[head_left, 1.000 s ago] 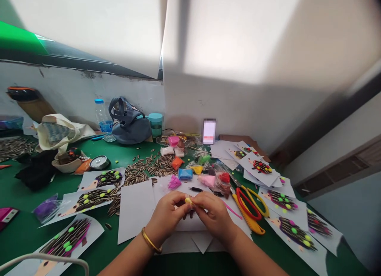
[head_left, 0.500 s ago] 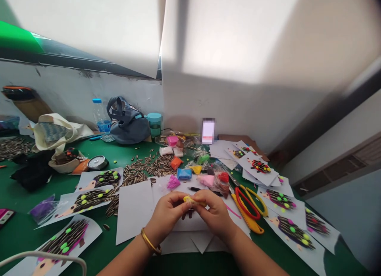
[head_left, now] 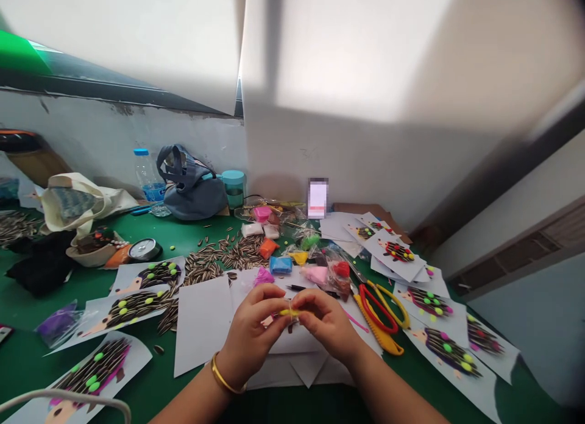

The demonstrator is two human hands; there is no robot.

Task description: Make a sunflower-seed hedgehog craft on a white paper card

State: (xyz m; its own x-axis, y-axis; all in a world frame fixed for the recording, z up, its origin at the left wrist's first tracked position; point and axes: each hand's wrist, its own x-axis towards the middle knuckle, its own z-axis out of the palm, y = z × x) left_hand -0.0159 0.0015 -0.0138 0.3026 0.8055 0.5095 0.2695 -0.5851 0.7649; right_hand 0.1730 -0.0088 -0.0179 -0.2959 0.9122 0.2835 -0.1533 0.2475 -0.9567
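Note:
Between my two hands, over the white paper, is a small yellow packet of what looks like modelling clay in clear wrap. My left hand pinches its left end with thumb and fingers. The other end is pinched by my right hand. Part of a brown and pink clay figure shows beneath the fingers, mostly hidden. Just beyond the hands lie a blue clay packet, a magenta clay lump and a black pen.
To the right are scissors and a yellow craft knife. Sunflower seeds lie in a heap behind the paper. Hedgehog seed pictures lie on both sides. A blue bag and a water bottle stand at the back.
My fingers have shifted on the yellow packet, which now shows stretched level between both hands. The view has moved slightly to the right.

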